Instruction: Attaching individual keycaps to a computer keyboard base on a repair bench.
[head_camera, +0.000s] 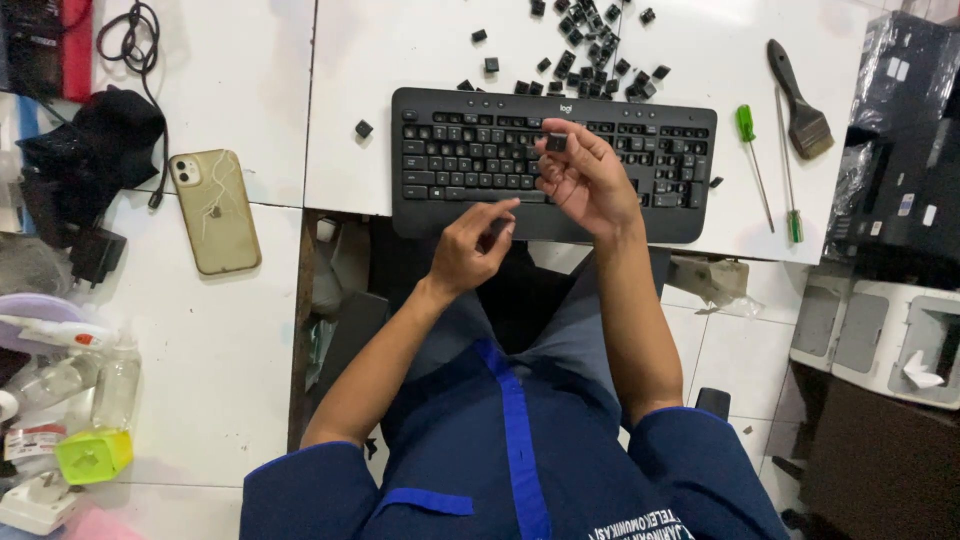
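Pinching a small black keycap (556, 142) between thumb and fingertips, the right hand (588, 180) hovers at the centre of the frame, just above the middle rows of the black keyboard (450, 150). Its grip is pressed together on the cap, palm turned toward the camera, with the cap at the very top of the hand and nearer the keyboard's upper rows than its lower edge. The keyboard's long axis runs left to right across the frame, along the near edge of the white surface (400, 50), so the cap sits over it about midway along that length.

The left hand (470, 245) lies lower and to the left, just below the keyboard's front edge. Its fingers are curled in, thumb against forefinger; something small and dark may be held there, but I cannot tell for sure. Of the two, the right hand is plainly the closer to the keys.

A scatter of loose keycaps (590, 55) lies beyond the keyboard at the top centre, well apart from both hands. At the right of the frame lie a green-handled screwdriver (755, 160) and a brush (800, 100). A phone (214, 210) in a tan case lies at the left.
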